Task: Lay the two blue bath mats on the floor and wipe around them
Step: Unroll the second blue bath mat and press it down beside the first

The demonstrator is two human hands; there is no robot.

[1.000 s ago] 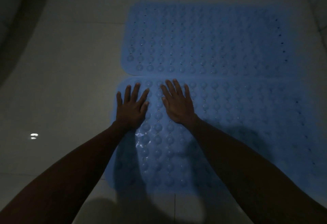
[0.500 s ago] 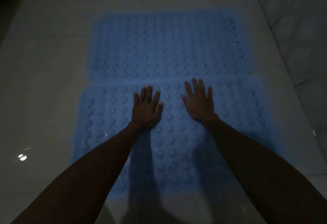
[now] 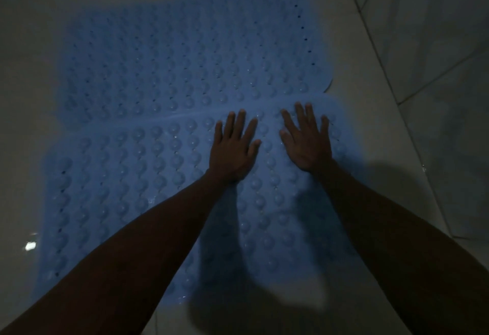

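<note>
While both hands now press nearer its right end, left hand (image 3: 232, 149), right hand (image 3: 307, 141), flat with straight fingers on near mat (image 3: 119, 175)

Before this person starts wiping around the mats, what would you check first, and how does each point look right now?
1. Both mats down: the near mat and the far mat lie spread on the floor. Ok.
2. Mats meet: their long edges run together, apparently overlapping slightly at the right end. Ok.
3. Near mat pressed flat: the left hand and right hand lie palm-down on it with fingers spread. Ok.
4. Hands free for wiping: both hold nothing. Ok.
5. Cloth ready: none in view. Not ok.
6. Floor wet or dirty: too dim to judge. Cannot tell.
</note>
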